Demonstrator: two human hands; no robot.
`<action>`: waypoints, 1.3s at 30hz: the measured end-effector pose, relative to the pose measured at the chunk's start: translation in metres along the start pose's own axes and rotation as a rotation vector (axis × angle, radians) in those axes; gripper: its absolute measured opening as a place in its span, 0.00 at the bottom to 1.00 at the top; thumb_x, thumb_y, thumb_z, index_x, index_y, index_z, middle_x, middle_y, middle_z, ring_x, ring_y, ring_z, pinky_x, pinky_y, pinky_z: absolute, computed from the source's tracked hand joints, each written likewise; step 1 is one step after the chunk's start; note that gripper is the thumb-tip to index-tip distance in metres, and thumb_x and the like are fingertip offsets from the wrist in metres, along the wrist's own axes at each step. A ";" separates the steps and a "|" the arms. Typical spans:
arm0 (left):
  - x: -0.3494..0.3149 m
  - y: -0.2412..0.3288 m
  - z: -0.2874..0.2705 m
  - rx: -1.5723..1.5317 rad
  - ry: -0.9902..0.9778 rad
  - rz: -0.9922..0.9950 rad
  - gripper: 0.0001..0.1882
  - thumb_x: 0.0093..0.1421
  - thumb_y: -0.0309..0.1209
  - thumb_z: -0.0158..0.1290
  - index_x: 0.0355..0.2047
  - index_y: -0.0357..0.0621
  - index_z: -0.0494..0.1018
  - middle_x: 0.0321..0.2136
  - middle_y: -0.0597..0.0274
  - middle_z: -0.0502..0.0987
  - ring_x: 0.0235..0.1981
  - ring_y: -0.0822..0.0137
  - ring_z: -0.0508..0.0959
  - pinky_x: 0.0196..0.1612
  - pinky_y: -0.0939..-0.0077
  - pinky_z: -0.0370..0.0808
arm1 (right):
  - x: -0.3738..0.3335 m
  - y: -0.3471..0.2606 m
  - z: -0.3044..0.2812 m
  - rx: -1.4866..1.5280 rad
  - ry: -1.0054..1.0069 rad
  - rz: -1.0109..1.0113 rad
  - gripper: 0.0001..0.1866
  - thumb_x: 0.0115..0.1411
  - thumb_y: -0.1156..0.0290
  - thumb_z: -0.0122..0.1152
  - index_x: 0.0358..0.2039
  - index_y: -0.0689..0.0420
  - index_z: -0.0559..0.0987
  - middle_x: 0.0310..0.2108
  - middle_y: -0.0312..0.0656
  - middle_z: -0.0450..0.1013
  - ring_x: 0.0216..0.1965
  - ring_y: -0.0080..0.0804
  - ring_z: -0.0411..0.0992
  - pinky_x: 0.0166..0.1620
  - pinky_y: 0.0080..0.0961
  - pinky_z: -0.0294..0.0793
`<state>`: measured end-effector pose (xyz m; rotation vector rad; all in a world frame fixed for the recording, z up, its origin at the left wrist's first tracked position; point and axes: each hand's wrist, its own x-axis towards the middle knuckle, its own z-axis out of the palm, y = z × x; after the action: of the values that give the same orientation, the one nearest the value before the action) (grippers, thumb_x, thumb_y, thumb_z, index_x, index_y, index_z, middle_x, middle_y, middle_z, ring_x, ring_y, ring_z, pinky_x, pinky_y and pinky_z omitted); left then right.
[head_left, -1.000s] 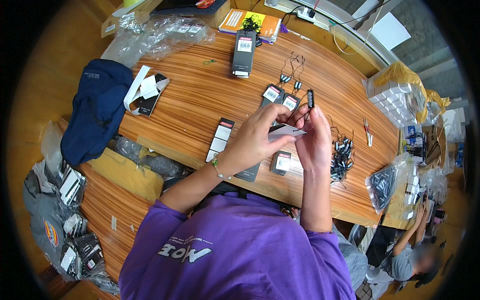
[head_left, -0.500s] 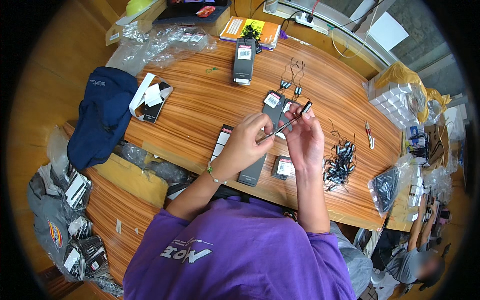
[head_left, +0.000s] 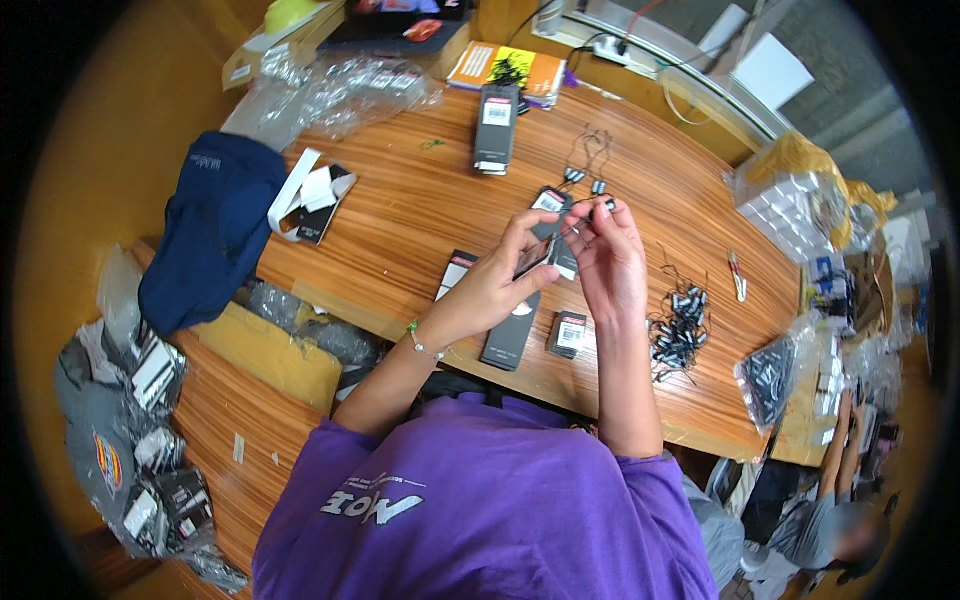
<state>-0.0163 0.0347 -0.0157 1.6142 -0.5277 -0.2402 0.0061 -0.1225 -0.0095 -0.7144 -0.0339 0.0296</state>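
Observation:
My left hand (head_left: 490, 288) grips a small dark hang tag (head_left: 531, 260) between thumb and fingers, above the table. Close by on the right, my right hand (head_left: 614, 262) pinches a black cord with a small black tab (head_left: 609, 204). The cord runs toward the tag; whether it passes through a hole is too small to tell. Below the hands lie long dark grey hang tags (head_left: 514, 337), some with white labels. A short stack of labelled tags (head_left: 568, 334) sits near the table edge. Right of my forearm is a tangled pile of black tag cords (head_left: 680, 325).
A tall stack of grey tags (head_left: 495, 130) stands at the back, and loose cords (head_left: 597, 186) lie before it. A red-and-white pen-like tool (head_left: 738, 276), a bag of small white boxes (head_left: 790, 205) and a blue bag (head_left: 205, 235) are around. Another person (head_left: 815, 530) works at lower right.
The tag in my left hand has turned from nearly edge-on to show more of its face. My right fingers have closed in on the cord, and its black tab now shows less.

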 end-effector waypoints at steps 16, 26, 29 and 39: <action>0.024 0.001 0.014 0.086 -0.118 0.154 0.22 0.54 0.29 0.53 0.48 0.40 0.60 0.40 0.65 0.65 0.42 0.76 0.65 0.49 0.78 0.62 | -0.012 -0.031 -0.003 -0.175 0.034 -0.172 0.06 0.55 0.75 0.55 0.34 0.57 0.71 0.32 0.36 0.70 0.36 0.22 0.68 0.39 0.20 0.67; 0.074 -0.015 0.003 -0.393 -0.186 -0.025 0.19 0.58 0.33 0.49 0.49 0.43 0.62 0.40 0.66 0.67 0.43 0.78 0.65 0.47 0.82 0.63 | 0.040 -0.055 -0.020 -0.152 -0.075 -0.052 0.07 0.59 0.73 0.49 0.37 0.60 0.71 0.32 0.44 0.72 0.36 0.30 0.71 0.39 0.25 0.72; 0.099 -0.033 0.005 -0.287 -0.191 -0.118 0.15 0.60 0.31 0.47 0.47 0.41 0.65 0.39 0.65 0.70 0.40 0.78 0.68 0.44 0.83 0.66 | 0.061 -0.061 -0.037 -0.206 0.022 -0.066 0.08 0.60 0.71 0.47 0.38 0.61 0.71 0.33 0.45 0.73 0.37 0.32 0.72 0.39 0.26 0.72; 0.145 -0.085 0.009 0.070 -0.174 -0.370 0.15 0.57 0.28 0.49 0.46 0.41 0.68 0.29 0.70 0.75 0.29 0.82 0.71 0.27 0.87 0.68 | 0.148 -0.082 -0.093 -0.461 0.249 -0.020 0.06 0.58 0.66 0.52 0.31 0.51 0.76 0.28 0.30 0.73 0.30 0.19 0.69 0.33 0.20 0.67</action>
<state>0.1217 -0.0380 -0.0779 1.7625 -0.3678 -0.6488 0.1593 -0.2395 -0.0225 -1.1736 0.1966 -0.0891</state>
